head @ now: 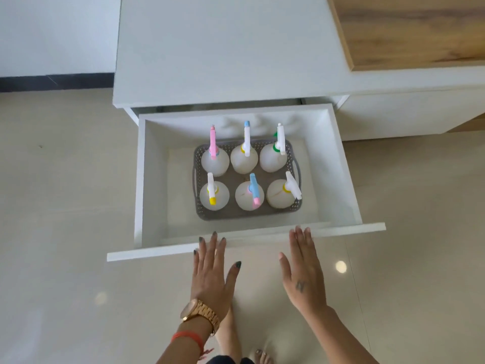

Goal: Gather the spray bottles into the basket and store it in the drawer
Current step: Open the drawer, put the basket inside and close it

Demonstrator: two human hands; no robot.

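A grey perforated basket (237,214) sits on the floor of the open white drawer (140,179). Several round white spray bottles stand upright in it in two rows, among them one with a pink head (214,160) at the back left and one with a blue head (249,195) in the front middle. My left hand (212,271) is flat and empty, its fingertips at the drawer's front panel (147,253). My right hand (303,269) is likewise flat with fingers apart, its fingertips at the panel's top edge.
The drawer belongs to a low white cabinet (223,48) with a wooden surface (420,27) at the upper right. Glossy beige floor tiles (65,206) surround it. My bare feet (259,355) show at the bottom edge.
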